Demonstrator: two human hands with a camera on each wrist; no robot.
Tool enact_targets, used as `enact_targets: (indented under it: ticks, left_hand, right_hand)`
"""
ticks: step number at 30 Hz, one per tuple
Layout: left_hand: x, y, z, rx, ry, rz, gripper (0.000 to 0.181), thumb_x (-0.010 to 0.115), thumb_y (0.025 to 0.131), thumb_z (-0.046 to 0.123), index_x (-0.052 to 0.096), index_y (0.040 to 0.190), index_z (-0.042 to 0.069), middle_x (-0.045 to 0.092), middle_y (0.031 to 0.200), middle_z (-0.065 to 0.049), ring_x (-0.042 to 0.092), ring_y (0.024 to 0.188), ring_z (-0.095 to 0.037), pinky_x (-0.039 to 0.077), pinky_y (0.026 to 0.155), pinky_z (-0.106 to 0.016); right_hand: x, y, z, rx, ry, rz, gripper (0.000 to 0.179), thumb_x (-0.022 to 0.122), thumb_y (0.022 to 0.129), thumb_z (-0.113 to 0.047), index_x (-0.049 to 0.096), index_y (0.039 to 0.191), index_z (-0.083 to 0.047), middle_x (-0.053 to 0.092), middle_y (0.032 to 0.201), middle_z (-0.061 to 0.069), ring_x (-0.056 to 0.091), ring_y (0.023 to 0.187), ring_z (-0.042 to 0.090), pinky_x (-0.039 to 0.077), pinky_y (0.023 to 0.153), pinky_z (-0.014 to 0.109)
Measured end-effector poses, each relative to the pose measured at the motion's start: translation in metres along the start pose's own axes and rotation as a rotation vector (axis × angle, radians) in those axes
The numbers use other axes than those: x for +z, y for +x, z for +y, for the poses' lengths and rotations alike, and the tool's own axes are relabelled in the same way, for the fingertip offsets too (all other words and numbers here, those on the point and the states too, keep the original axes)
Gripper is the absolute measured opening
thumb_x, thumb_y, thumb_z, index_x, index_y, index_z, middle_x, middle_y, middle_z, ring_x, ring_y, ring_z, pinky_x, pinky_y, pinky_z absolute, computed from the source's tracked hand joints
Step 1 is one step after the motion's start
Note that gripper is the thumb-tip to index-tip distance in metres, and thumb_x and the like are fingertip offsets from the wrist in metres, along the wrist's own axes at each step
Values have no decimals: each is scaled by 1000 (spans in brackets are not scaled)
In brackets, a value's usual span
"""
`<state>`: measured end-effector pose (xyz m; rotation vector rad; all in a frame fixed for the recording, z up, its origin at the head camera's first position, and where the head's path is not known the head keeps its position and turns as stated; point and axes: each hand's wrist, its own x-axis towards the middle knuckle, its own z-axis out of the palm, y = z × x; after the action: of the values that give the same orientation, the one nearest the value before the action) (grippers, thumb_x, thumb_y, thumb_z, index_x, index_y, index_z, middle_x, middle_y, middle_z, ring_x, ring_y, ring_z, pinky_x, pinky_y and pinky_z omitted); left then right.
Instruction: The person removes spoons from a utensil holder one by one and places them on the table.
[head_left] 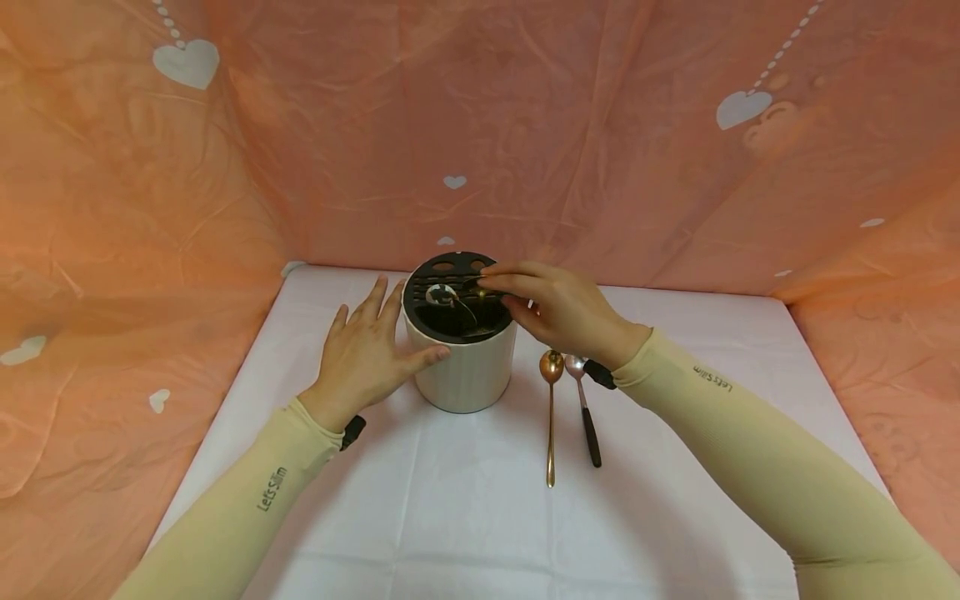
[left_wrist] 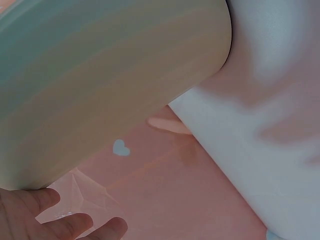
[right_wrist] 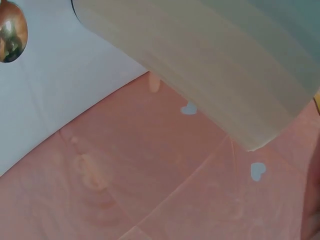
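Flanking one holder (head_left: 463, 379): two hands (head_left: 363, 350) (head_left: 562, 308); two tabletop spoons (head_left: 551, 367) (head_left: 591, 437)

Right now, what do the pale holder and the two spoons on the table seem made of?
Pale holder: perhaps low-gloss plastic or ceramic; shading is soft.
Gold spoon: likely polished metal, given its bright reflections.
Dark-handled spoon: bowl probably metal, shiny with highlights; evenly dark handle perhaps plastic, finish unclear.

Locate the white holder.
In the head view, the white holder stands near centre, left of the gold spoon, left hand beside it and right hand at its top.
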<state>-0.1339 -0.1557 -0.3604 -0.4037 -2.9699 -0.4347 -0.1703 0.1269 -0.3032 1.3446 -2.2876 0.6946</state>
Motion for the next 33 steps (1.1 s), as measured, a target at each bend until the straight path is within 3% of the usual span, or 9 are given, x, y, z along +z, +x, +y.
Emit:
enact_targets:
  ticks: [5,13,19,26,29,33]
  left_hand:
    - [1,0,0,0,-2,5,117,43,78,89,19,160,9,14,163,-20,32,142,-42,15,113,-64]
    - [1,0,0,4,3,17,117,44,78,89,20,160,8,15,163,-20,33,141,-42,16,113,-64]
    - [1,-1,1,4,0,21,116,46,79,88,21,159,8,15,163,-20,34,141,-42,16,113,-64]
    - [1,-1,1,0,0,20,117,45,78,89,21,159,8,15,163,-20,40,135,-47,16,113,-64]
    - [1,-1,1,-4,1,16,117,44,78,89,20,160,9,15,163,-19,39,136,-47,15,113,-64]
    - [1,-1,0,-7,-1,15,117,43,78,90,19,160,9,15,163,-20,40,135,-48,15,113,-63]
  right_hand:
    - [-2,1,0,-11,-22,136,34,69,90,1,71,123,-8,66,124,6,66,92,18,54,66,29]
    - [-9,5,0,-45,-12,278,35,73,88,1,70,123,-3,65,121,12,65,79,16,55,63,27]
    - [-20,11,-1,-24,44,484,36,75,84,9,71,119,-2,66,115,13,61,62,13,51,59,19]
    - [-38,17,1,8,60,677,34,73,82,14,73,113,1,66,108,14,60,59,15,50,61,15]
    - [-43,15,4,24,72,706,32,73,80,16,74,109,2,67,105,14,60,62,17,49,60,15]
    - [-49,5,8,61,60,676,30,73,80,16,75,107,2,68,103,13,59,64,15,47,59,14]
